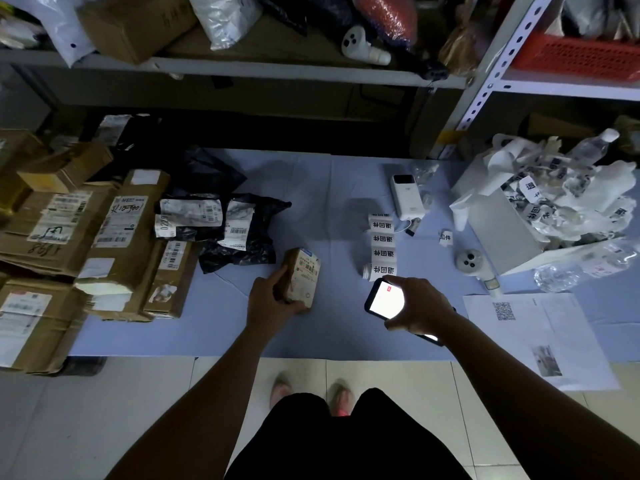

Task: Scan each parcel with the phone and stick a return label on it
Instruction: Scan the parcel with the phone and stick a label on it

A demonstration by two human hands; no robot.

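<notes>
A pale blue table cover [311,188] carries the work, crowded at both sides. On the left is a stack of taped cardboard boxes [114,237], and just beside them black poly bags [239,230] with white shipping labels lie crumpled, the nearest bag close behind the small parcel [303,275]. On the right stands a white box [502,233] heaped with peeled label backing, with a clear plastic bottle [571,271] lying against its near side and a printed sheet [540,341] bearing a QR code in front. Between the two sides a strip of return labels [382,245] runs toward the person, a white power bank [407,197] at its far end and a grey round-headed device [469,259] off to its right. One loose label [445,237] lies apart. The small parcel stands on edge on the cover, its barcode label facing up and to the right. The left hand [268,299] grips it from the near left, fingers curled round its side and thumb laid along the brown face. The right hand [420,306] clasps the phone [384,299] — thumb on the near edge, fingers wrapped over the far one — with the lit white screen facing up. The phone's far corner overlaps the near end of the label strip, and a stretch of cover shows between phone and parcel.
</notes>
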